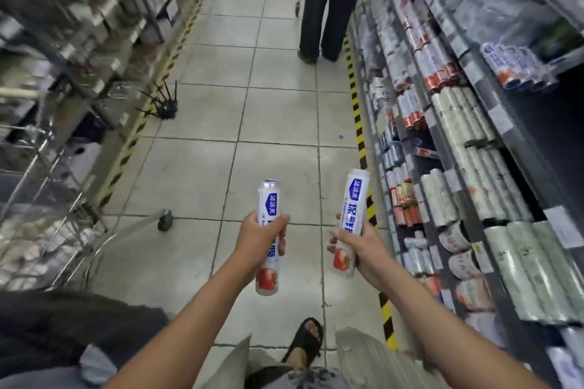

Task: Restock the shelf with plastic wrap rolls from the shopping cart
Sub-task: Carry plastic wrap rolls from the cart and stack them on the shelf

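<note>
A white cylindrical plastic wrap roll with blue label (pixel 268 199) is clasped in the curled fingers of the left hand (pixel 257 238), a second matching roll (pixel 354 199) in the right hand (pixel 358 251), both upright near 6 o'clock. Neither is shelved yet: the grey metal shelf (pixel 502 117) stands at 3 o'clock, the silver wire shopping cart (pixel 47 186) at 9 o'clock.

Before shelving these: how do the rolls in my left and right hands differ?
The left-hand roll stands nearly upright; the right-hand roll leans toward the shelf. The left hand grips its roll mid-length; the right hand grips lower, leaving more label showing. Both have white wrappers, blue lettering, red pictures.
</note>
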